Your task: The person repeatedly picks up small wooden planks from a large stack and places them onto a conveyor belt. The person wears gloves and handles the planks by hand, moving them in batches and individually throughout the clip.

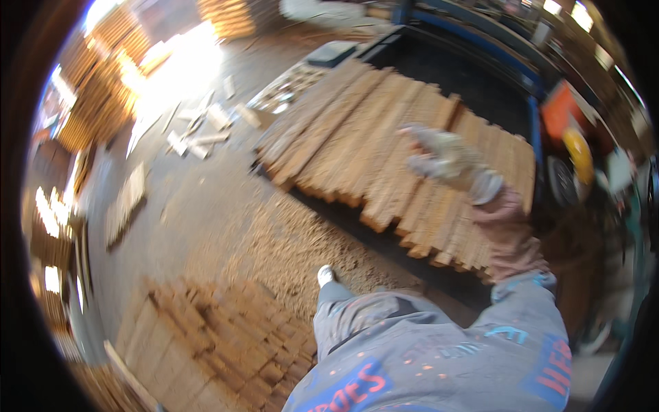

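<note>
My right hand (449,161), in a pale work glove, reaches out over a layer of wooden slats (364,137). Its fingers point left and look spread apart, with nothing seen between them. Motion blur hides whether the fingertips touch the wood. The slats lie side by side, their near ends uneven, on a dark machine bed (453,69) with a blue frame. My left hand does not show.
A stack of brown wood pieces (226,336) stands at the lower left. Shavings (281,240) cover the floor beside my shoe (325,275). Loose offcuts (199,141) lie farther off, near tall lumber stacks (96,103). Orange and yellow equipment (576,154) stands at the right.
</note>
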`<state>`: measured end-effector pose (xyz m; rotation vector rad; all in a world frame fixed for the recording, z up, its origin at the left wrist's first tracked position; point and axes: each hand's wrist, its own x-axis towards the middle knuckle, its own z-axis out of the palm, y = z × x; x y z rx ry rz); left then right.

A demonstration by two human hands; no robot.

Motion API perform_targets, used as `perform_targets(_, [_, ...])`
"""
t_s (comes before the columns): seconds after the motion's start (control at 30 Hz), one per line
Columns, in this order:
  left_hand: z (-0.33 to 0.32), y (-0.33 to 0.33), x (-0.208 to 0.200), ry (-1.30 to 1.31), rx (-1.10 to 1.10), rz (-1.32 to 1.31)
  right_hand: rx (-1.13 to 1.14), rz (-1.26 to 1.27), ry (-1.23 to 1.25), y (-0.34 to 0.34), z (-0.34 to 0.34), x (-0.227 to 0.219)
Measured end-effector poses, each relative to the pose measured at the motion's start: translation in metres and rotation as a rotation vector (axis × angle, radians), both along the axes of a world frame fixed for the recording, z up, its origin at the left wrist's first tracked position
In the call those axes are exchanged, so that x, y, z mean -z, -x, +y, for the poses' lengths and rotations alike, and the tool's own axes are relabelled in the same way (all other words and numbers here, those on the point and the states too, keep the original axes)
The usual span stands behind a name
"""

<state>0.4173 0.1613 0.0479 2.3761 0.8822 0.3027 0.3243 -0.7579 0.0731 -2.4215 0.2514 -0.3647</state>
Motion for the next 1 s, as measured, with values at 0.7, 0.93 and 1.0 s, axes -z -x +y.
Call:
perform_targets(0.7, [-0.811, 0.05, 0.022, 1.146, 1.967, 0.668, 0.469, -0.439, -0.818, 0.222, 0.038, 0.077])
perform_targets(0.93, [-0.833, 0.026, 0.05, 0.936, 2.081, 0.801, 1.157, -0.233, -0.643, 0.364, -0.032, 0.133])
perform_targets(1.0, [-0.831, 0.002, 0.047, 0.875, 2.138, 0.795, 1.219, -0.102, -0.683, 0.359, -0.039, 0.145])
